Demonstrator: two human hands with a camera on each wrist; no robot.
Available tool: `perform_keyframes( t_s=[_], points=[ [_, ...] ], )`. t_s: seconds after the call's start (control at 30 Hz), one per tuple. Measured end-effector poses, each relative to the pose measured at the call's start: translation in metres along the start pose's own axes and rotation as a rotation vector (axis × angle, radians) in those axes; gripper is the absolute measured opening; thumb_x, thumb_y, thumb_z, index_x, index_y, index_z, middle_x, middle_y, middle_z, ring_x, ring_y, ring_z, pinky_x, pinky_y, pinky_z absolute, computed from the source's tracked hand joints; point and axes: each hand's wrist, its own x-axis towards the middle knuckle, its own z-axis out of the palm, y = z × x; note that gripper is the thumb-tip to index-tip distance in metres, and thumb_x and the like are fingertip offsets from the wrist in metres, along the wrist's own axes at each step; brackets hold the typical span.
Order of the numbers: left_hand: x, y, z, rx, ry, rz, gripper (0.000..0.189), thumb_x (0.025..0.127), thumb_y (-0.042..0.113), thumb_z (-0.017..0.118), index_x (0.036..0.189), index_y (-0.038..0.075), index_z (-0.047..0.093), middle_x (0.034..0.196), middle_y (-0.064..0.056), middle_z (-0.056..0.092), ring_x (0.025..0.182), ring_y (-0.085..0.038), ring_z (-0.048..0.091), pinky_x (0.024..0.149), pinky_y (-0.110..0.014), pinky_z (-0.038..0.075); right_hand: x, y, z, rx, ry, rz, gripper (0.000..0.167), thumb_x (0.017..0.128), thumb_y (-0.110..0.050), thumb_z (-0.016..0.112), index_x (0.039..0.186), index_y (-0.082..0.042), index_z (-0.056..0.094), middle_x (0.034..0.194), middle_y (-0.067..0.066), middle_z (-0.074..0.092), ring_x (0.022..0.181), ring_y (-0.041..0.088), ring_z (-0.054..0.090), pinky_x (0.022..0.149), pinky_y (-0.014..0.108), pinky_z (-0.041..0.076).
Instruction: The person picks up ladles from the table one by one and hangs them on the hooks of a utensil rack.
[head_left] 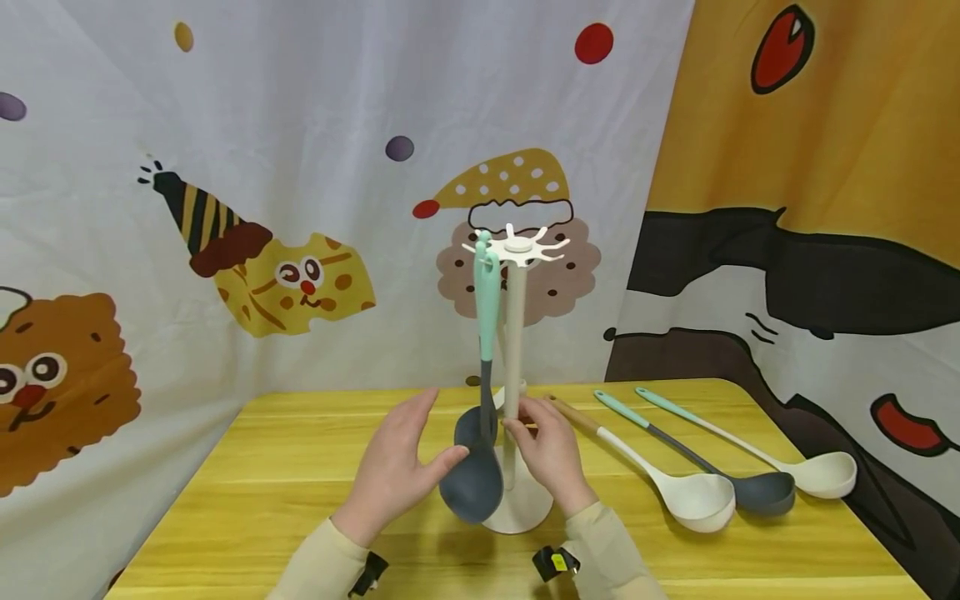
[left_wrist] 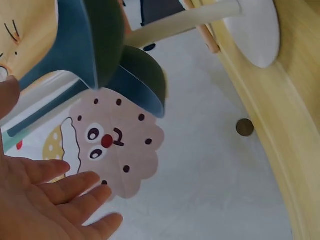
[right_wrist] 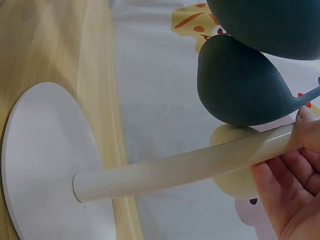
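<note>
A white utensil stand [head_left: 515, 333] rises from a round base [right_wrist: 50, 150], with a ring of hooks at its top. Two grey ladles with mint handles hang on its left side, the front ladle [head_left: 471, 487] overlapping the rear ladle [right_wrist: 240, 85]. Behind the pole shows part of a cream utensil [right_wrist: 235, 185]. My right hand [head_left: 551, 446] holds the pole between thumb and fingers, below mid-height. My left hand [head_left: 405, 462] is spread beside the front ladle, its thumb tip right at that ladle in the head view; its palm and fingers [left_wrist: 75, 200] hold nothing.
Three ladles lie on the wooden table [head_left: 300, 500] to the right: a white ladle [head_left: 701, 502] with a wood-coloured handle, a grey ladle [head_left: 765, 493] and a white ladle [head_left: 828, 475], both mint-handled. A cartoon-printed curtain [head_left: 322, 150] hangs behind the table.
</note>
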Motion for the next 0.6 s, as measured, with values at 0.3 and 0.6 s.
perform_keyframes(
  t_s=[0.3, 0.6],
  points=[
    [-0.003, -0.011, -0.002, 0.106, -0.047, -0.008, 0.09, 0.092, 0.065, 0.054, 0.148, -0.003, 0.039, 0.147, -0.024, 0.044, 0.135, -0.042, 0.041, 0.108, -0.06, 0.031, -0.001, 0.001, 0.0, 0.018, 0.035, -0.019, 0.015, 0.089, -0.007, 0.073, 0.105, -0.008, 0.072, 0.098, 0.006, 0.065, 0.09, 0.023, 0.066, 0.071, 0.031, 0.058],
    [-0.002, -0.018, -0.005, 0.131, -0.066, -0.05, 0.09, 0.092, 0.064, 0.053, 0.149, -0.003, 0.037, 0.149, -0.025, 0.041, 0.137, -0.043, 0.037, 0.109, -0.061, 0.029, -0.001, 0.002, 0.003, -0.01, 0.094, -0.056, 0.011, 0.088, -0.008, 0.075, 0.098, -0.009, 0.073, 0.095, 0.004, 0.067, 0.087, 0.021, 0.067, 0.068, 0.03, 0.058]
  ],
)
